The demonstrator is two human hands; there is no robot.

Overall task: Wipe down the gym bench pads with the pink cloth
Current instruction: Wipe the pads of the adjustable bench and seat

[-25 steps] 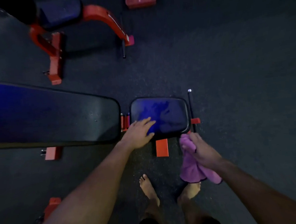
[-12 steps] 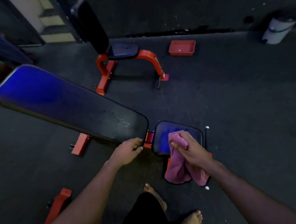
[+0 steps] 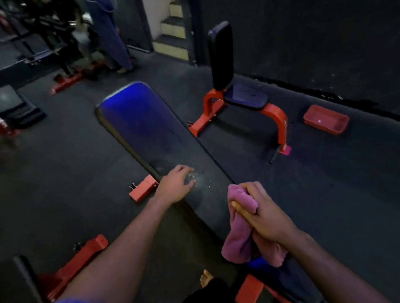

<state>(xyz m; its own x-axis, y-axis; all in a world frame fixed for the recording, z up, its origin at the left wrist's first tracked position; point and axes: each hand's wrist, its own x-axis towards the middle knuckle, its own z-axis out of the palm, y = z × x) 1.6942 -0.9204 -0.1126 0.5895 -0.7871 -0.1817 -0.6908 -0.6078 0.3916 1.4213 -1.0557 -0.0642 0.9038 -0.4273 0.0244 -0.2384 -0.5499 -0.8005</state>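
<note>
The long dark bench pad (image 3: 152,135) runs from the upper middle down toward me, glowing blue at its far end and speckled with small bright spots near my hands. My left hand (image 3: 176,184) rests on its left edge, fingers spread over the pad. My right hand (image 3: 265,214) grips the bunched pink cloth (image 3: 241,232) over the pad's near right side; the cloth hangs down below my fist. The small seat pad (image 3: 260,263) shows only as a blue patch under the cloth.
A second red-framed bench (image 3: 240,96) with an upright backrest stands at the upper right. A red tray (image 3: 326,119) lies on the floor further right. Red frame feet (image 3: 142,189) stick out left of the bench. Someone's legs (image 3: 111,33) and racks are at the upper left.
The view swung so the long pad now points away from me. My left hand moved from the pad's end onto its surface. My right hand carried the cloth from the seat pad to the long pad.
</note>
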